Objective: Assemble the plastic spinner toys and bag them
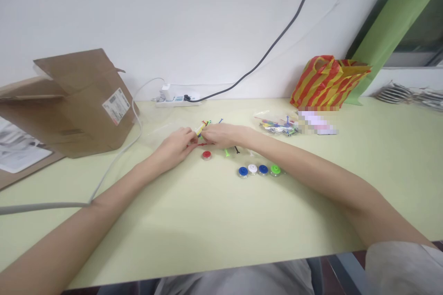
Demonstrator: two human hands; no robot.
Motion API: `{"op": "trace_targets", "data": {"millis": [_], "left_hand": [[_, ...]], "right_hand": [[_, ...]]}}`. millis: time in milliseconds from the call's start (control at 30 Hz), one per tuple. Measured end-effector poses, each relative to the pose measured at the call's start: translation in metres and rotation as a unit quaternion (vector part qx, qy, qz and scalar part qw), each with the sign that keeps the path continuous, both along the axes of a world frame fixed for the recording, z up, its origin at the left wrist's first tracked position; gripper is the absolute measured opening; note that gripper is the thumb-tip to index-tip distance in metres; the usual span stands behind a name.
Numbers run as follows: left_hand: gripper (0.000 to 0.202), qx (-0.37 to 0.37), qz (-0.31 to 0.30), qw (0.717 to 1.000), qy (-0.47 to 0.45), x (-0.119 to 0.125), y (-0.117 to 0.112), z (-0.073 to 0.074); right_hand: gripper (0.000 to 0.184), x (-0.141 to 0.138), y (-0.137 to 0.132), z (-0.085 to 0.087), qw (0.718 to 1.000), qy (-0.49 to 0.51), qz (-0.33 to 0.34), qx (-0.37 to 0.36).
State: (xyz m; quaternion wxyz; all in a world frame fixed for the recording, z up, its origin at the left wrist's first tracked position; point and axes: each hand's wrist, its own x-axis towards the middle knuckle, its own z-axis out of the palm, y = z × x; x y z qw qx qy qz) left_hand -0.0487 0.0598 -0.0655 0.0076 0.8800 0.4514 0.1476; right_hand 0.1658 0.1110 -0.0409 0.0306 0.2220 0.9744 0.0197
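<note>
My left hand (176,144) rests on the table with its fingers pinched together, close to a thin red plastic piece (202,144). My right hand (221,135) meets it from the other side, fingers curled down. Small coloured plastic sticks (200,128) show between and behind the fingertips; what each hand grips is hidden. By my right hand lie a light green piece (227,152) and a black piece (237,150). Just in front sits a red round disc with a clear base (206,155). Similar blue (243,172), white (252,169) and green (275,169) discs form a row under my right forearm.
An open cardboard box (86,101) stands at the left, with a white cable (117,159) running past it. A power strip (180,101) lies along the wall. At the back right are a clear bag of coloured pieces (278,124) and a striped bag (321,83).
</note>
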Motion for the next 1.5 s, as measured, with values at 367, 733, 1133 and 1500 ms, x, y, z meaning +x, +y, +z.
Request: {"op": "trace_targets", "data": {"millis": [367,733,1133,1500], "left_hand": [[0.014,0.038,0.033,0.999,0.019,-0.003,0.002,-0.005],[0.008,0.154,0.006,0.964,-0.219,0.005,-0.014,0.018],[0.018,0.209,-0.152,0.945,-0.201,0.027,-0.032,0.014],[0.019,0.18,-0.167,0.963,-0.112,0.013,-0.024,0.019]], "right_hand": [[0.018,-0.003,-0.001,-0.001,0.994,-0.007,0.049,0.102],[0.019,0.014,0.013,0.021,0.97,0.218,0.028,-0.104],[0.03,0.028,0.022,0.022,0.902,0.229,0.051,-0.363],[0.022,0.016,0.017,0.02,0.92,0.197,0.032,-0.338]]}}
